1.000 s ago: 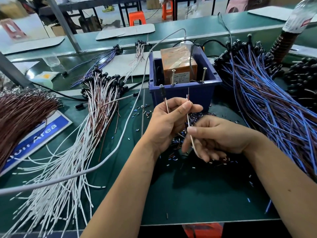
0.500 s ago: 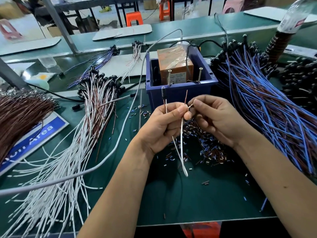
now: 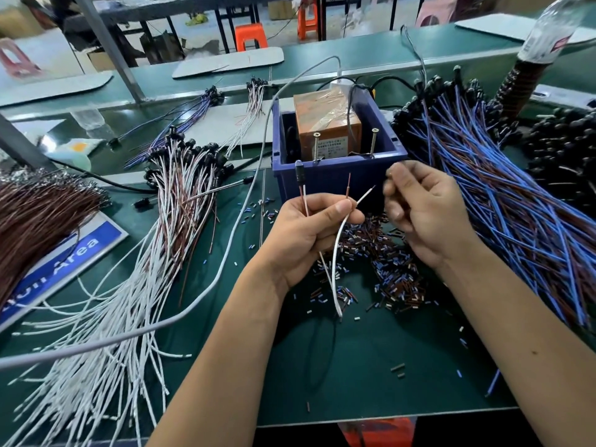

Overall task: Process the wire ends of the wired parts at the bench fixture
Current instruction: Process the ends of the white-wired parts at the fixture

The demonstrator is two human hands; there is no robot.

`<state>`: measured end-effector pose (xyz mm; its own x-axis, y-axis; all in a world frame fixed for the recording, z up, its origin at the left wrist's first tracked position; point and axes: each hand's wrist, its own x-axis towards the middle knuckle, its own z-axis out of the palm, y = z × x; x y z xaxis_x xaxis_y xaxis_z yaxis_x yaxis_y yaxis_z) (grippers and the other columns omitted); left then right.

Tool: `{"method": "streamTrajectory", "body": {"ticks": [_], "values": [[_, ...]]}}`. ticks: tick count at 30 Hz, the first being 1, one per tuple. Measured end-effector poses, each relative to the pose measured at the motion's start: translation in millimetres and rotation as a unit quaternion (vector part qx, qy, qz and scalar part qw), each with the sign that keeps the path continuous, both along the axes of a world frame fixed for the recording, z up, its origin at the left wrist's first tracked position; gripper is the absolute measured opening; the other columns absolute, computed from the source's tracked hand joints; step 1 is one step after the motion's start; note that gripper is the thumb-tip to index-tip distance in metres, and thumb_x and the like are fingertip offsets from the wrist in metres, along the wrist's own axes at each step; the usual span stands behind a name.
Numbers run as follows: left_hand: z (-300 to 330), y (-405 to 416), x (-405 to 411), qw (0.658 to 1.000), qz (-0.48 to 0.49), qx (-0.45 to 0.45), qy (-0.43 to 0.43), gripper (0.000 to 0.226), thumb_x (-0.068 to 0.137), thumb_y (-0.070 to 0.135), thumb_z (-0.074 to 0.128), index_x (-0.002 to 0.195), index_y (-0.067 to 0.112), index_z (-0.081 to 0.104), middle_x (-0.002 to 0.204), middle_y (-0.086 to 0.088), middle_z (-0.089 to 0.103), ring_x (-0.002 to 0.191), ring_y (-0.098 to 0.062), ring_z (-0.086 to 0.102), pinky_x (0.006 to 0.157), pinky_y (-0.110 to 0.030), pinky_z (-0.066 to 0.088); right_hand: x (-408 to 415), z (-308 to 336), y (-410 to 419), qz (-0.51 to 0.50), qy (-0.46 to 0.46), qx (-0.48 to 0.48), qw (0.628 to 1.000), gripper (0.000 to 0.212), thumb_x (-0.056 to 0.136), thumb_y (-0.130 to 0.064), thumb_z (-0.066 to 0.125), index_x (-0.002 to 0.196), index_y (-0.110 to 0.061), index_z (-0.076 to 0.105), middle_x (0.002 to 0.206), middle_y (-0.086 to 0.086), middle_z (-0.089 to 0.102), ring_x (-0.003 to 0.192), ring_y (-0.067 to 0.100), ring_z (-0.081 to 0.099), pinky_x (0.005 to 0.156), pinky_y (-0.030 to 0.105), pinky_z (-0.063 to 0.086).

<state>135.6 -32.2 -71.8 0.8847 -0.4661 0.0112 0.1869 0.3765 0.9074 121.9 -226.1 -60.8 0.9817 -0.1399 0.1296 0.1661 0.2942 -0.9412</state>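
Bench [image 3: 371, 366] littered with insulation scraps [image 3: 387, 259] before the blue fixture [image 3: 338, 179]. Left hand [image 3: 309, 233] grips one wired part [image 3: 337, 253], brown and white ends upright. Right hand [image 3: 425, 211], pinching the white end half a second ago, has drawn off, fingers curled on nothing visible. Likely ready for dipping.

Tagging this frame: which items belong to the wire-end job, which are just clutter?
In the job:
left hand
wired part
white wire
right hand
blue fixture box

Lying about:
plastic bottle
blue sign
orange stools
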Motion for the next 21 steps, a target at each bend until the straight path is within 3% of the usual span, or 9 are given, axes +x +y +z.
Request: {"method": "streamTrajectory", "body": {"ticks": [4, 8, 10, 14, 21], "values": [[0.5, 1.3, -0.1, 0.999, 0.039, -0.032, -0.013, 0.013, 0.092, 0.012, 0.068, 0.086, 0.012, 0.08, 0.08, -0.007, 0.076, 0.04, 0.002, 0.037, 0.04, -0.01, 0.03, 1.4, -1.7, -8.5, -0.011, 0.019, -0.054, 0.998, 0.02, 0.101, -0.03, 0.065, 0.087, -0.015, 0.064, 0.065, 0.0, 0.061, 0.04, 0.009, 0.047, 0.033, 0.017, 0.028], [-0.9, -8.2, -2.2, 0.99, 0.13, -0.023, -0.057, 0.006, 0.093, 0.006, 0.07, 0.091, 0.007, 0.076, 0.082, -0.011, 0.077, 0.053, -0.004, 0.063, 0.049, -0.014, 0.048, -4.1, -5.2, 6.2, 0.18, 0.053, -0.087, 0.978, 0.045, 0.09, -0.058, 0.067, 0.084, -0.013, 0.072, 0.07, 0.012, 0.068, 0.04, 0.014, 0.053, 0.032, 0.018, 0.034], [-2.2, -11.1, -4.2, 0.987, 0.147, -0.026, -0.065, 0.003, 0.089, 0.009, 0.075, 0.089, 0.009, 0.078, 0.085, -0.014, 0.077, 0.067, -0.017, 0.072, 0.058, -0.024, 0.057, -8.4, -5.8, 11.3, 0.235, 0.028, -0.129, 0.963, 0.042, 0.09, -0.054, 0.068, 0.086, -0.013, 0.074, 0.077, 0.015, 0.073, 0.044, 0.015, 0.057, 0.034, 0.019, 0.038], [-1.8, -13.3, -6.9, 0.984, 0.147, -0.032, -0.091, 0.006, 0.091, 0.005, 0.072, 0.089, 0.008, 0.077, 0.088, -0.015, 0.077, 0.069, -0.025, 0.072, 0.06, -0.035, 0.061, -10.5, -4.6, 9.3, 0.217, -0.006, -0.161, 0.963, 0.023, 0.092, -0.031, 0.072, 0.08, -0.012, 0.074, 0.069, 0.006, 0.071, 0.044, 0.009, 0.055, 0.034, 0.017, 0.034], [-2.5, -14.0, -6.3, 0.978, 0.171, -0.017, -0.119, 0.005, 0.091, 0.003, 0.072, 0.093, -0.001, 0.074, 0.09, -0.019, 0.076, 0.067, -0.023, 0.071, 0.055, -0.03, 0.057, -12.5, -5.1, 12.8, 0.236, 0.011, -0.113, 0.965, 0.019, 0.088, -0.029, 0.077, 0.094, -0.011, 0.078, 0.078, 0.013, 0.072, 0.046, 0.011, 0.054, 0.033, 0.016, 0.033]]}}
